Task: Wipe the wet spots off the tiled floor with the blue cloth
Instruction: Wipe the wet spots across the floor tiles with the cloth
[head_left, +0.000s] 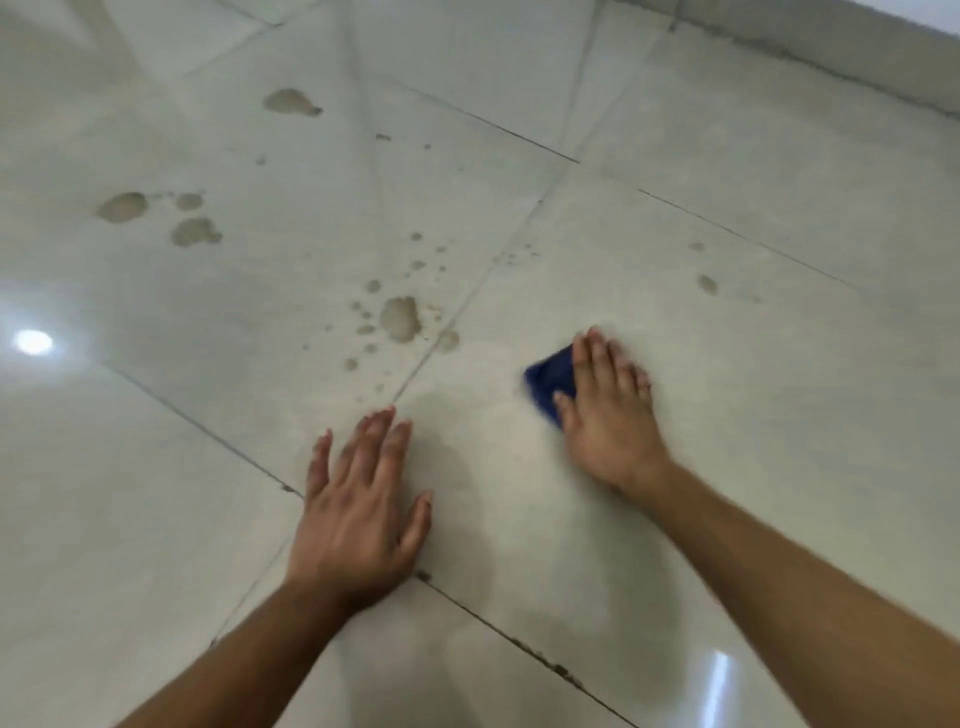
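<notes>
My right hand (608, 410) presses flat on a dark blue cloth (548, 382) on the pale tiled floor (753, 415); most of the cloth is hidden under the palm and only its left part shows. My left hand (358, 509) rests flat on the floor with fingers spread, holding nothing. A large wet spot (400, 318) with several small droplets around it lies ahead of my left hand. More wet spots sit farther off: a group at the left (124, 207), one farther back (288, 101), and small ones at the right (707, 284).
Dark grout lines (519, 644) cross the glossy tiles. A raised grey ledge or wall base (831, 47) runs along the top right. A bright light reflection (32, 342) shines on the floor at the left.
</notes>
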